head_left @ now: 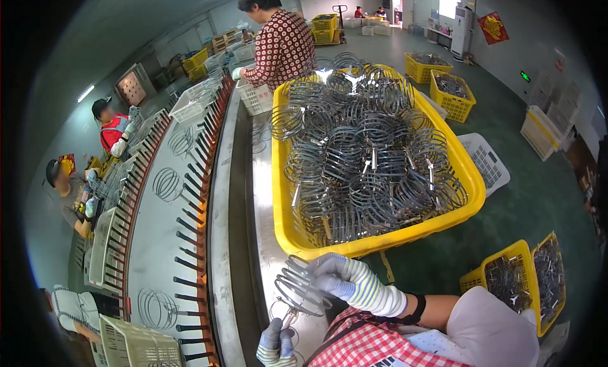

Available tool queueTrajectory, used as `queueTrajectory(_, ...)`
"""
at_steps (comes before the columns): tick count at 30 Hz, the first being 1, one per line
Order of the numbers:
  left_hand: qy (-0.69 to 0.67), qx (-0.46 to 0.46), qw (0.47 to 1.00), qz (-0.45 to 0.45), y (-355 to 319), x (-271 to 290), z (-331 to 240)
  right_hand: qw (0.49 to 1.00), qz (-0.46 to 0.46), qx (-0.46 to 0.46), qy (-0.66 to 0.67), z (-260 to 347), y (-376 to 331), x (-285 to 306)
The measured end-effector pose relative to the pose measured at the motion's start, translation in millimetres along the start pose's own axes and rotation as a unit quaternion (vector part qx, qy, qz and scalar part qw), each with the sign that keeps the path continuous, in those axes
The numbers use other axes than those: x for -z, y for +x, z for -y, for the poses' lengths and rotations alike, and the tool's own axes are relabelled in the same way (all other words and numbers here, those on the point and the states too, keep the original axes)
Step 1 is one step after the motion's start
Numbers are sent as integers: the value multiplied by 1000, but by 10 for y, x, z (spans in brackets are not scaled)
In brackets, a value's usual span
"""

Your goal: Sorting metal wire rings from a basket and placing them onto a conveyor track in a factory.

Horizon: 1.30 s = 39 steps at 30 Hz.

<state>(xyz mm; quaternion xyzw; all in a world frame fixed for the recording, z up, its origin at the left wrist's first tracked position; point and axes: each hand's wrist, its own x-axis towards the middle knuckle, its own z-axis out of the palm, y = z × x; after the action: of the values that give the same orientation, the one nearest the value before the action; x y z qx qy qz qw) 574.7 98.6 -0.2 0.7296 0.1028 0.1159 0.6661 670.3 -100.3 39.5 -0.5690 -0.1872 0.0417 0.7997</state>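
Observation:
A small bundle of dark metal rings (pixel 297 289) hangs between my two gloved hands, just in front of the big yellow basket (pixel 373 243). My right hand (pixel 354 283), in a striped glove, is closed on the upper right side of the rings. Lower down, my left hand (pixel 277 345) has its fingers closed around the shiny metal end below the rings; part of this hand is cut off by the lower edge. Heaped in the basket are many similar ring bundles (pixel 373 145) with bright metal ends.
To the left runs a curved line with dark pegs (pixel 189 281) and loose ring bundles (pixel 158 309). A person in a patterned top (pixel 285 50) stands beyond the basket; others work across the line. Filled yellow crates (pixel 506 284) sit on the floor at right.

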Motion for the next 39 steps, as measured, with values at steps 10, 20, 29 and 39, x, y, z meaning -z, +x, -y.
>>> queueTrajectory(10,10,-43,999,4,-5,6,49,997,-34,18,-68,14,-43,-27)
queueTrajectory(20,-25,-26,999,-4,-70,12,-22,999,-21,-45,-9,-7,-68,40)
queueTrajectory(29,112,-142,982,-59,41,100,172,836,-88,318,-438,114,-33,30)
queueTrajectory(39,124,-210,956,-161,138,82,263,936,-40,203,-283,-141,-210,13)
